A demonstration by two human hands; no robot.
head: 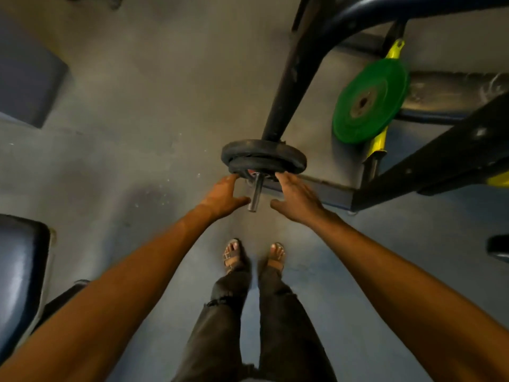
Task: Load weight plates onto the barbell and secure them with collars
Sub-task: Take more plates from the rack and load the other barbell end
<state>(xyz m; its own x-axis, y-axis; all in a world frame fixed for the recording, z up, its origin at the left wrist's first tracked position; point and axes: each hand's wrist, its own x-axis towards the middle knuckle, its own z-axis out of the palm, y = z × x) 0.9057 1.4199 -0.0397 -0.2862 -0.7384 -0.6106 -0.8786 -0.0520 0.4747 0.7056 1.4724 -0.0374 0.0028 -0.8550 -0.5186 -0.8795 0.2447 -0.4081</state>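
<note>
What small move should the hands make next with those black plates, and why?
Probably push the black plates snug along the sleeve. The left hand and right hand rest fingertips on the plates' near edges, bare sleeve sticks out toward them, and no collar is plainly visible.

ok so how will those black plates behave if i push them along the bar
The black plates look thick and rigid, so probably heavy for their size. Threaded on the steel sleeve, they should slide rather than roll or tip. Pushing evenly with the left hand and right hand likely avoids jamming.
</note>
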